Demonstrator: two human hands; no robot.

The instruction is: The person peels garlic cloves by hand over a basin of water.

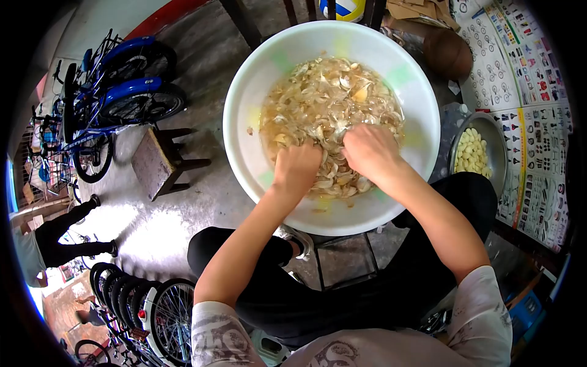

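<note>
A wide white basin (239,128) stands in front of me, holding water and a thick layer of garlic skins (318,92). My left hand (298,164) is dipped in at the near side of the skins, its fingers curled down. Close beside it on the right, my right hand (370,151) is also curled, knuckles up. Both sets of fingertips are hidden among the wet skins, so what they pinch does not show. To the right of the basin, a metal bowl (498,147) holds peeled garlic cloves (472,153).
A small wooden stool (153,162) stands left of the basin. Blue bicycles (131,82) and a row of wheels (171,318) line the left side. A person (58,238) is at far left. Printed sheets (529,134) cover a surface at right; a ball (345,8) lies beyond the basin.
</note>
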